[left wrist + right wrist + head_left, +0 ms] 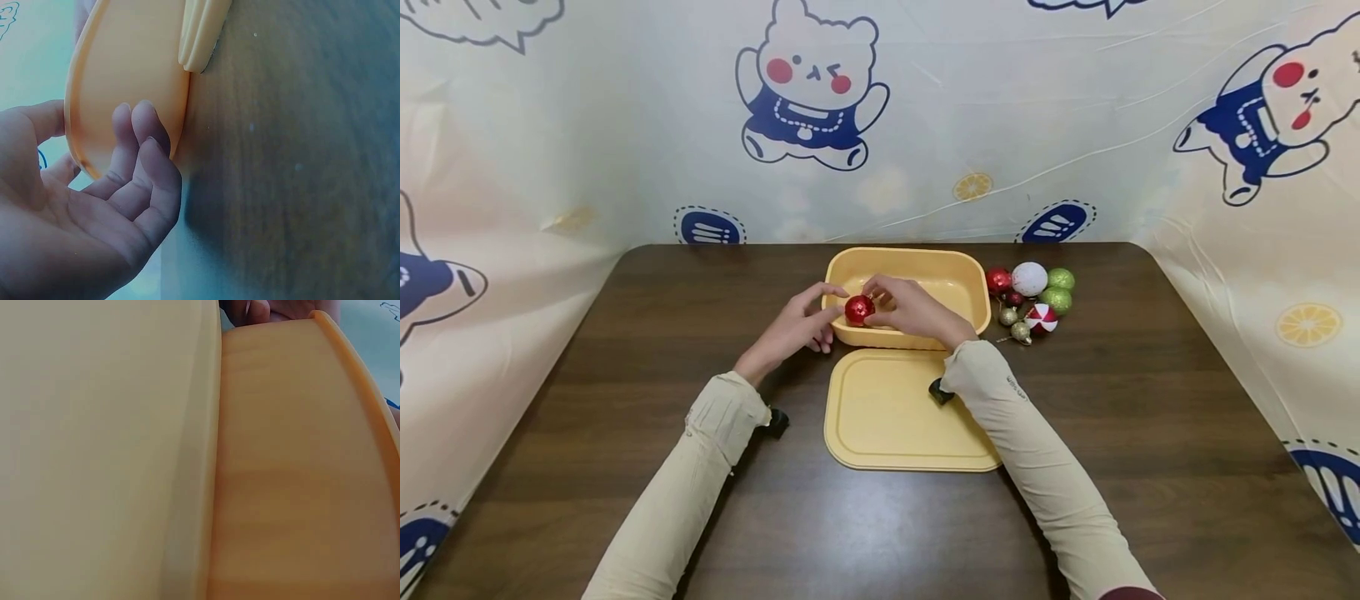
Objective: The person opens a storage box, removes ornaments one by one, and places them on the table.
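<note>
A shiny red bauble [860, 311] is at the left end of a yellow plastic box [987, 304]. My right hand [917, 307] reaches over the box and pinches the bauble from the right between thumb and fingers. At the box's left rim is my left hand [796, 327], its thumb and forefinger spread toward the bauble. The left wrist view shows the other fingers [153, 181] loosely bent beside the box's outer wall [134, 62], holding nothing. The right wrist view shows mostly box wall [300, 437] and lid, with the bauble hidden.
A flat yellow lid [902, 408] lies on the dark wooden table [700, 317] in front of the box, partly under the right sleeve. Right of the box sits a cluster of ornaments, including a white ball [1029, 279], green balls [1057, 300] and a red-and-white striped ball [1042, 317].
</note>
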A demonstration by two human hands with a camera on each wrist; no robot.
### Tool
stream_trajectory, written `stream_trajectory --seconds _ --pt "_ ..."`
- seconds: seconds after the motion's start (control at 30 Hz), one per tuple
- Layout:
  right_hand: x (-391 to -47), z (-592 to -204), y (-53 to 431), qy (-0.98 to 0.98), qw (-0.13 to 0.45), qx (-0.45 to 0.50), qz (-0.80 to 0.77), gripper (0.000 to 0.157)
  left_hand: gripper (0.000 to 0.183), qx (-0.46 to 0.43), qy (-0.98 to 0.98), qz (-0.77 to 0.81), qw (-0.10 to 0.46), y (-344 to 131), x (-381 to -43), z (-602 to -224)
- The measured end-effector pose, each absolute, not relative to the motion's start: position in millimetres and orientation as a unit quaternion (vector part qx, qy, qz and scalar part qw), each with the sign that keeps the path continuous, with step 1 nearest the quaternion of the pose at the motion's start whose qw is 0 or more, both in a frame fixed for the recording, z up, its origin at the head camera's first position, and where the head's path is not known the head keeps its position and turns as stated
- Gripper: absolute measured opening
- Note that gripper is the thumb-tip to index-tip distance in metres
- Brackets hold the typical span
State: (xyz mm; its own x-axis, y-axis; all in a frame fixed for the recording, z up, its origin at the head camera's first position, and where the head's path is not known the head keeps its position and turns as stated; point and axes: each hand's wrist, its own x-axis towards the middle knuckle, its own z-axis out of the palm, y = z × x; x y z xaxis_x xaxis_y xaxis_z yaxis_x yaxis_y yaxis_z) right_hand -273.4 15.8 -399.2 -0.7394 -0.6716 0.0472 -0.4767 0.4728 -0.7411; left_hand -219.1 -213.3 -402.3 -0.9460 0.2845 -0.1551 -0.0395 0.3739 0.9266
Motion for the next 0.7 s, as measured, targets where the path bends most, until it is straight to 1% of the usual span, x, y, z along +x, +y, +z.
stream_trajectory --seconds 0.17,0.27,0.43,0.57,0.7 --pt "-274 -400 16 0.851 0.124 -0.333 -0.387 0.030 0.039 0.078 0.817 0.555 0.136 -214 -217 -402" --pt "-274 -400 15 0.850 0.131 -0.333 -0.388 0.029 0.037 0.081 0.819 0.553 0.129 -214 -216 -403" --pt "-274 -397 15 0.848 0.150 -0.331 -0.386 0.036 0.036 0.082 0.823 0.549 0.123 -214 -217 -403" --pt "-275 -398 14 0.848 0.152 -0.345 -0.373 0.042 0.038 0.082 0.821 0.550 0.128 -213 -217 -402" --pt "-276 -402 14 0.833 0.151 -0.379 -0.374 0.045 0.040 0.082 0.817 0.552 0.141 -209 -208 -387"
